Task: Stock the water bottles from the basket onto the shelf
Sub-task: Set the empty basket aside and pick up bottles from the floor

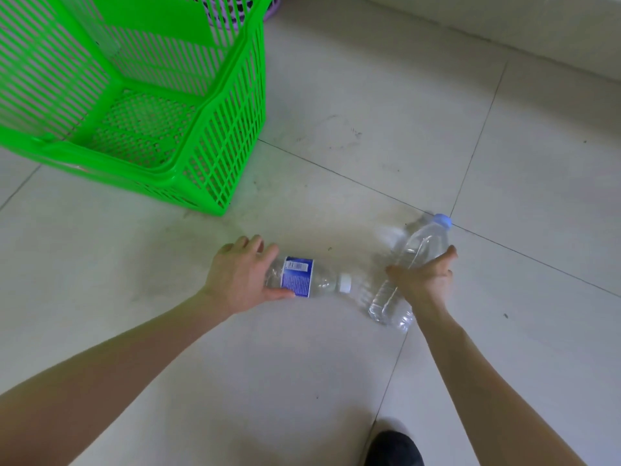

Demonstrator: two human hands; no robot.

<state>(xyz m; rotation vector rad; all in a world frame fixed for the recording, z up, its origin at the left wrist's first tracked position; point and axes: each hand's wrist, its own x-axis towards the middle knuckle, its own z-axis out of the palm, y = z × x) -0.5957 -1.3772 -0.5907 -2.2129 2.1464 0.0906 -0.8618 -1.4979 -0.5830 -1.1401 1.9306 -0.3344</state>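
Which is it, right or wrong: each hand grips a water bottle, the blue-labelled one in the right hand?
Wrong in one respect. The head view shows the blue-labelled bottle in the left hand; the right hand grips the unlabelled bottle with the blue cap. Each hand does grip a water bottle.
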